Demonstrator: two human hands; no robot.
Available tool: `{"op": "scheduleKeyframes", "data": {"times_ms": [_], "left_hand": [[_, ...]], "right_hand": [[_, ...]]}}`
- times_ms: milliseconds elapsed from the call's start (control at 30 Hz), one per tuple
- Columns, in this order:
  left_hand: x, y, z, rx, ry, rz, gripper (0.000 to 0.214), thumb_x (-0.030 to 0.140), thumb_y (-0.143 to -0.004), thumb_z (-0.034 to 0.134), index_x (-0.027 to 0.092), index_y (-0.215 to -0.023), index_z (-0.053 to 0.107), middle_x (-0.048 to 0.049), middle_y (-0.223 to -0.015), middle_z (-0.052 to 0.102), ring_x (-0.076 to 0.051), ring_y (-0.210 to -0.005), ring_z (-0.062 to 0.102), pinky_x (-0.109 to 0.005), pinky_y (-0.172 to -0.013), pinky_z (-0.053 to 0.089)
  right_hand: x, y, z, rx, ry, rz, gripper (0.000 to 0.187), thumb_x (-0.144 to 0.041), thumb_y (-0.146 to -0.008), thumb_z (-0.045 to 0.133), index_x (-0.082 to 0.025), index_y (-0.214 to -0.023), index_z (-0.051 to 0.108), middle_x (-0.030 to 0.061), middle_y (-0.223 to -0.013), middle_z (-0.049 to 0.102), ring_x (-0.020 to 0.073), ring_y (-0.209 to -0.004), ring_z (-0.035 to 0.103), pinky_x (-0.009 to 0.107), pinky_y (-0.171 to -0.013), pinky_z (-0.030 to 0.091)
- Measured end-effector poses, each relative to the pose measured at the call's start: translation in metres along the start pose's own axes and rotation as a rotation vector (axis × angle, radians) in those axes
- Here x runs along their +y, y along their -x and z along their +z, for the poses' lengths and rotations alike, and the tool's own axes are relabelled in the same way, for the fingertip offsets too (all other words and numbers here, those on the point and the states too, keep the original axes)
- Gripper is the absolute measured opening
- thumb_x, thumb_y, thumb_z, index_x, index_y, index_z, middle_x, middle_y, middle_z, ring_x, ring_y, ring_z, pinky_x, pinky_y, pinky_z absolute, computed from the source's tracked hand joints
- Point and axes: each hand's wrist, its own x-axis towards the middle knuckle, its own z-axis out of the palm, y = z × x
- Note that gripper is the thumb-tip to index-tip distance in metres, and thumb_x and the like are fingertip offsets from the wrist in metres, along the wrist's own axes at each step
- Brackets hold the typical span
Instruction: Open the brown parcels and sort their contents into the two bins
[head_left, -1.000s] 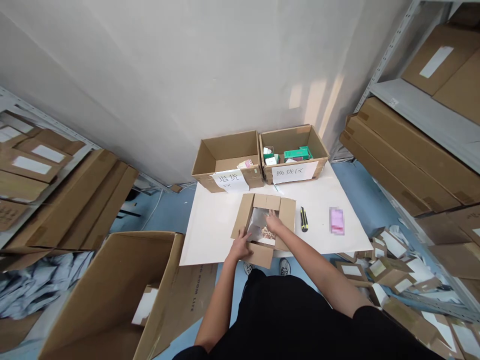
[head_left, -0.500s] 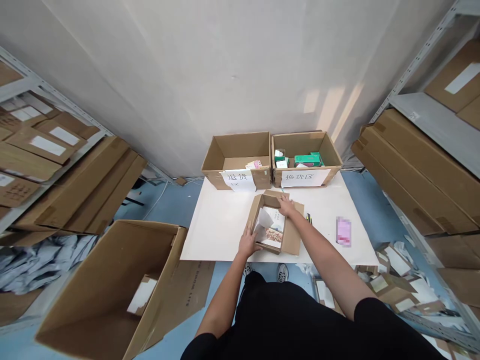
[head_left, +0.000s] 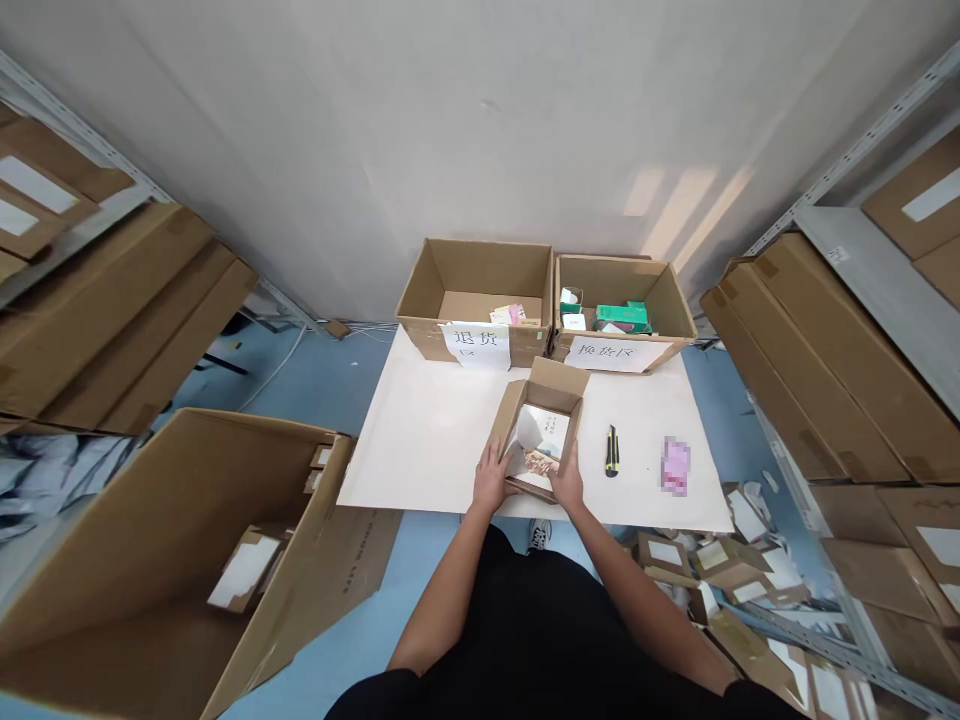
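A small open cardboard box (head_left: 546, 388) stands near the front edge of the white table (head_left: 427, 440). Inside it lie a printed card or booklet (head_left: 547, 445) and a curled white paper (head_left: 526, 432). My left hand (head_left: 491, 478) grips the box's near left side. On the near right side, my right hand (head_left: 568, 480) holds the box too. The fingers of both hands curl against the cardboard.
Two larger open boxes with paper labels stand at the table's back, the left one (head_left: 480, 290) and the right one (head_left: 622, 305) with green packs. A utility knife (head_left: 612, 450) and a pink item (head_left: 675, 465) lie right of the small box. A big open carton (head_left: 180, 560) stands on the floor at left. Shelves with flat cartons flank both sides.
My right hand came back from the box's far flap to its near right side. The side flaps are now upright, and the box sits a little closer to me.
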Motion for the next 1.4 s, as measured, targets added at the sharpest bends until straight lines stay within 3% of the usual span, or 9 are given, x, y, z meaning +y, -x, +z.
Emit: {"op": "scheduleKeyframes", "data": {"times_ms": [133,367,533,667,967,1100,1233,1333,1400], "left_hand": [[-0.010,0.003,-0.002,0.030,0.023,0.021,0.104,0.048,-0.066,0.095,0.030,-0.156,0.048,-0.0128,-0.179,0.009,-0.043,-0.163,0.011,-0.057,-0.126,0.031],[-0.075,0.003,-0.032,0.128,0.095,-0.109,0.107,0.051,-0.064,0.094,0.029,-0.158,0.047,-0.0140,-0.179,0.006,-0.045,-0.163,0.007,-0.059,-0.128,0.025],[-0.153,-0.017,-0.077,0.105,0.201,-0.155,0.120,0.061,-0.063,0.091,0.028,-0.165,0.037,-0.0156,-0.177,0.016,-0.042,-0.162,0.019,-0.051,-0.124,0.034],[-0.192,-0.050,-0.111,0.106,0.304,-0.168,0.102,0.071,-0.085,0.067,0.027,-0.168,0.028,-0.0144,-0.168,0.040,-0.036,-0.154,0.040,-0.044,-0.119,0.040],[-0.183,-0.085,-0.081,0.215,0.358,-0.248,0.066,0.045,-0.108,0.028,0.020,-0.170,0.025,-0.0093,-0.172,0.036,-0.025,-0.160,0.030,-0.042,-0.129,0.028],[-0.189,-0.082,-0.072,0.218,0.387,-0.271,0.064,0.037,-0.109,0.023,0.015,-0.169,0.028,-0.0104,-0.170,0.038,-0.024,-0.160,0.030,-0.041,-0.131,0.026],[-0.192,-0.082,-0.067,0.274,0.456,-0.285,0.062,0.035,-0.110,0.016,0.016,-0.166,0.036,-0.0106,-0.168,0.044,-0.022,-0.158,0.034,-0.042,-0.130,0.029],[-0.190,-0.081,-0.063,0.339,0.489,-0.273,0.060,0.036,-0.110,0.020,0.016,-0.163,0.042,-0.0121,-0.164,0.049,-0.024,-0.155,0.040,-0.046,-0.129,0.033],[-0.188,-0.080,-0.060,0.382,0.505,-0.269,0.059,0.036,-0.110,0.024,0.015,-0.161,0.045,-0.0155,-0.161,0.051,-0.028,-0.153,0.044,-0.051,-0.126,0.036]], "right_hand": [[-0.018,-0.028,0.002,-0.075,0.011,-0.056,0.090,-0.027,-0.093,0.047,-0.020,-0.172,0.005,0.0099,-0.166,0.045,0.0287,-0.142,0.057,0.042,-0.112,0.051],[-0.097,-0.095,0.040,-0.363,-0.069,-0.197,0.095,-0.018,-0.084,0.050,-0.020,-0.172,0.011,0.0081,-0.167,0.044,0.0197,-0.150,0.047,0.042,-0.121,0.042],[-0.143,-0.088,0.104,-0.349,-0.188,-0.209,0.101,-0.018,-0.082,0.051,-0.018,-0.172,0.006,0.0107,-0.171,0.036,0.0203,-0.155,0.040,0.045,-0.123,0.039],[-0.148,-0.075,0.129,-0.231,-0.116,-0.195,0.097,-0.022,-0.086,0.048,-0.016,-0.172,0.004,0.0119,-0.173,0.032,0.0208,-0.158,0.034,0.044,-0.124,0.038],[-0.190,-0.052,0.108,0.073,0.194,-0.239,0.082,-0.022,-0.089,0.052,-0.015,-0.168,0.029,0.0132,-0.175,0.025,0.0307,-0.164,0.013,0.054,-0.132,0.020],[-0.226,-0.057,0.139,-0.136,0.121,-0.327,0.062,-0.031,-0.096,0.049,-0.021,-0.157,0.050,0.0105,-0.173,0.031,0.0279,-0.158,0.032,0.044,-0.126,0.036],[-0.240,-0.078,0.188,-0.360,-0.054,-0.122,0.070,-0.038,-0.094,0.057,-0.021,-0.160,0.042,0.0127,-0.136,0.068,0.0257,-0.115,0.069,0.041,-0.099,0.057],[-0.233,-0.092,0.208,-0.484,-0.091,-0.047,0.046,-0.033,-0.093,0.059,-0.016,-0.135,0.065,0.0053,-0.090,0.076,0.0242,-0.084,0.071,0.037,-0.082,0.059],[-0.225,-0.101,0.209,-0.462,-0.003,-0.055,0.028,-0.026,-0.091,0.060,-0.015,-0.114,0.073,0.0070,-0.089,0.075,0.0253,-0.089,0.070,0.036,-0.087,0.057]]}}
